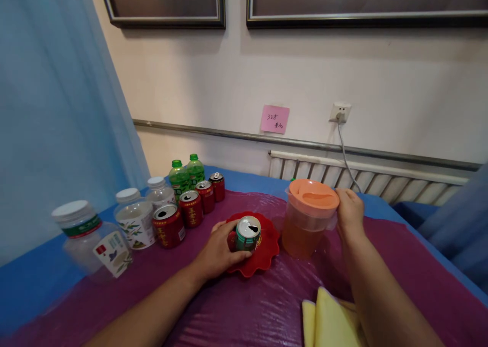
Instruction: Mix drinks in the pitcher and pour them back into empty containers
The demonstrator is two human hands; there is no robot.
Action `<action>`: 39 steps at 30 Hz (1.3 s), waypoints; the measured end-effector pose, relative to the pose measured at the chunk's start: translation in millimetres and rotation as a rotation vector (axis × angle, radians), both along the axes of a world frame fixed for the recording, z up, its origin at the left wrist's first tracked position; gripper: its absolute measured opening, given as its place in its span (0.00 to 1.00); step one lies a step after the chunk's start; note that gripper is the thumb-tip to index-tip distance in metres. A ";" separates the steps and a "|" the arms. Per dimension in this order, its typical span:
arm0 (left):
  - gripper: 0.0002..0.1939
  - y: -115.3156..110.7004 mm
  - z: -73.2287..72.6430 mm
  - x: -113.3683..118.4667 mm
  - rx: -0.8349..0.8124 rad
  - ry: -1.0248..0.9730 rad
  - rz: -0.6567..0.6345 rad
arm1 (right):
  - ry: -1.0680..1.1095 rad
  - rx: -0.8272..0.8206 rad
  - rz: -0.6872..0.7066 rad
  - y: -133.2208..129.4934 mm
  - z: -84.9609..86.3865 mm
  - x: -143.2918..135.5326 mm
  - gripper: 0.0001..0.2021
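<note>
Left hand [219, 253] wrapped around a green opened aluminium drink can [247, 233], fingers curled about its side, can upright on a red scalloped plastic plate [267, 253]. Right hand [348, 209] closed on the handle side of a clear plastic pitcher with an orange lid [308, 217], handle itself hidden behind the fingers; amber liquid in the lower part of the pitcher. Pitcher just beside the plate on its right, standing on a shiny purple plastic sheet [244, 311] spread over a blue tablecloth [30, 281]. Left of the plate, a diagonal row of four red opened drink cans [190, 207], nearest one largest in view. Behind that row, three clear white-capped plastic bottles [133, 222], and at the far end two green plastic bottles [186, 176]. Folded yellow cloth [330, 319] at the near edge, beside the right forearm. On the wall beyond: pink sticky note [275, 119] with handwriting, white wall socket [340, 112] with grey cable hanging down, white radiator [366, 181] below.
</note>
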State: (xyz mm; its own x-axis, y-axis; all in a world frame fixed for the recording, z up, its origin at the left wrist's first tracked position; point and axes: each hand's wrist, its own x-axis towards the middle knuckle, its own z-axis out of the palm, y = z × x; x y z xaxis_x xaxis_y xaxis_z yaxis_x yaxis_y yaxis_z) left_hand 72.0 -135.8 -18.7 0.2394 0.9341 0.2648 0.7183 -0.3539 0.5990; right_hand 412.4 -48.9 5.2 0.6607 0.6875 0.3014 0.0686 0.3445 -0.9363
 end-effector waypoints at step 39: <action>0.45 -6.9 2.4 2.0 0.050 -0.111 -0.042 | -0.897 -0.134 0.800 -86.6 16.4 -127.9 0.42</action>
